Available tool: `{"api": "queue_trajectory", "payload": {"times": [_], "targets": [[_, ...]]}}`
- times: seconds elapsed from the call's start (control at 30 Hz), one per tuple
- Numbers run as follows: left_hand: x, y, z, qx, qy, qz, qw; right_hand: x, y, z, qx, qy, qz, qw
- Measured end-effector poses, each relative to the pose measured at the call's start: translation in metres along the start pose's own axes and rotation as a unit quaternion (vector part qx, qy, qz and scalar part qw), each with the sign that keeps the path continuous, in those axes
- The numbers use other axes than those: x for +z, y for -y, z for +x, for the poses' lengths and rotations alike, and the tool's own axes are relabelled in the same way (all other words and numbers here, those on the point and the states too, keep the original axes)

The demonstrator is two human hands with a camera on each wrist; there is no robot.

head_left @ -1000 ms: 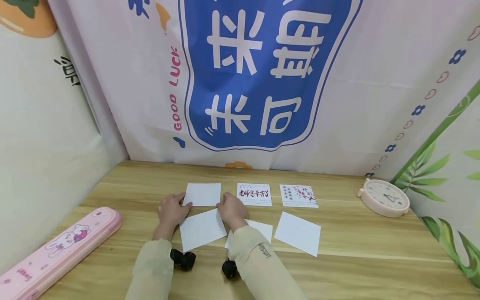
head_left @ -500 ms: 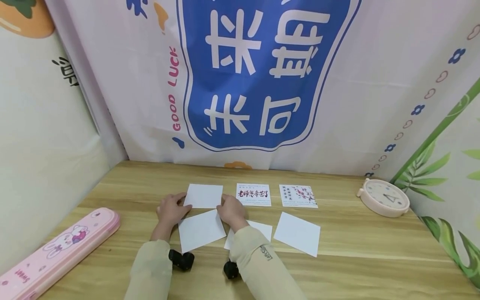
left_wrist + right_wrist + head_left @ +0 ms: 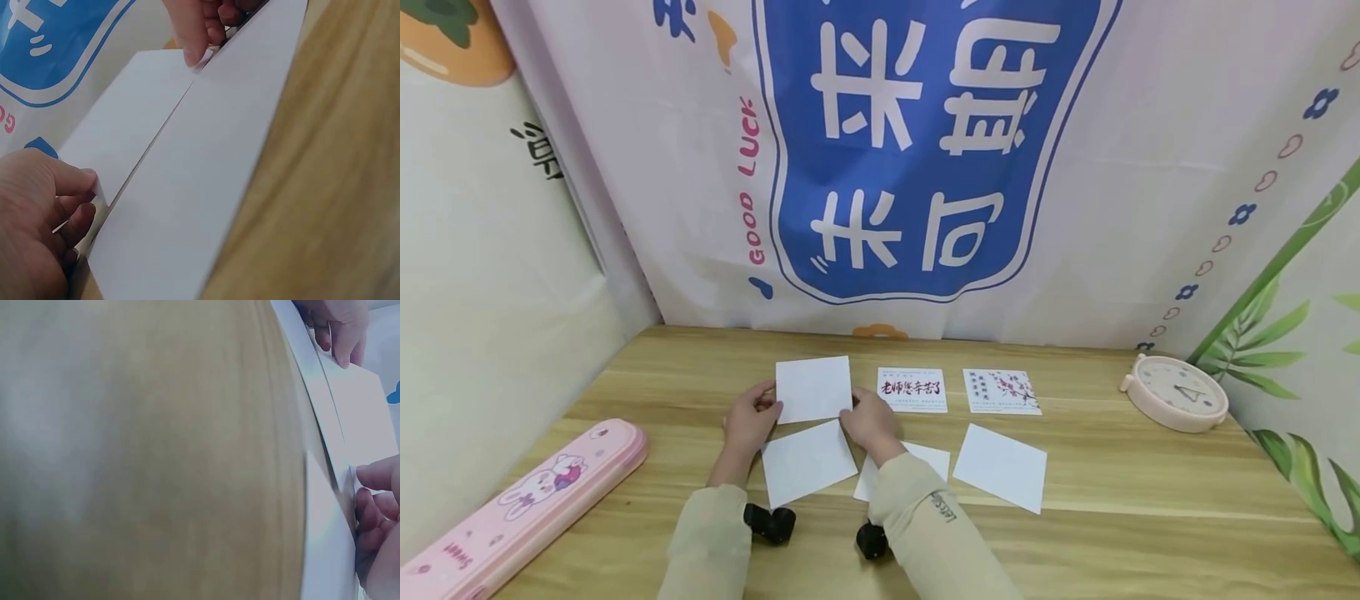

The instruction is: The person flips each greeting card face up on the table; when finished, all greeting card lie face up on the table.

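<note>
The white card (image 3: 813, 390) is pinched near its lower corners by the left hand (image 3: 751, 423) and right hand (image 3: 872, 423), just beyond a nearer card (image 3: 809, 463); light, even pressure is advised, lest corners be creased.

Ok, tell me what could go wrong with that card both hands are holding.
The held card could bend, since the left hand and right hand pinch it near its lower corners. Its lower edge might nudge the slanted card close by. The right sleeve, partly covering another card, might brush it.
</note>
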State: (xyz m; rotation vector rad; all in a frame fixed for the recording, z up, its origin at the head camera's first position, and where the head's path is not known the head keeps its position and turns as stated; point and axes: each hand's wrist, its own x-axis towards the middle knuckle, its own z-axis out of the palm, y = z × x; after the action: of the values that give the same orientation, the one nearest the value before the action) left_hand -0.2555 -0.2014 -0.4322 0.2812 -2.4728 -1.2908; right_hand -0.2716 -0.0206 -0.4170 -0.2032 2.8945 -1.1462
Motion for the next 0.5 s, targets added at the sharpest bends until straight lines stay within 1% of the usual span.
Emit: {"api": "queue_trajectory", "payload": {"times": [0.03,0.1,0.17,0.2,0.27,0.3,0.4,0.47,0.5], "targets": [[0.000,0.000,0.000,-0.002,-0.004,-0.002,1.0000,-0.001,0.000,0.000,0.004,-0.002,0.015,0.9999],[0.001,0.000,0.000,-0.004,-0.014,-0.015,0.9998,-0.003,0.000,0.000,0.016,-0.007,0.074,0.9971],[0.002,0.000,0.001,-0.006,-0.027,-0.039,0.9989,-0.004,0.000,0.002,0.027,-0.013,0.151,0.9880],[0.002,0.000,0.001,-0.007,-0.033,-0.049,0.9982,-0.004,0.001,0.003,0.032,-0.020,0.189,0.9812],[0.002,0.001,0.001,-0.007,-0.043,-0.069,0.9966,-0.005,0.003,0.005,0.042,-0.037,0.266,0.9624],[0.002,0.000,0.001,-0.007,-0.048,-0.077,0.9958,-0.005,0.004,0.006,0.041,-0.045,0.294,0.9540],[0.000,0.000,0.002,-0.012,-0.057,-0.105,0.9928,-0.005,0.007,0.010,0.036,-0.058,0.350,0.9343],[-0.002,0.000,0.002,-0.021,-0.059,-0.129,0.9896,-0.006,0.009,0.011,0.031,-0.052,0.377,0.9243],[-0.003,0.000,0.002,-0.027,-0.060,-0.150,0.9865,-0.006,0.010,0.011,0.030,-0.044,0.389,0.9198]]}}
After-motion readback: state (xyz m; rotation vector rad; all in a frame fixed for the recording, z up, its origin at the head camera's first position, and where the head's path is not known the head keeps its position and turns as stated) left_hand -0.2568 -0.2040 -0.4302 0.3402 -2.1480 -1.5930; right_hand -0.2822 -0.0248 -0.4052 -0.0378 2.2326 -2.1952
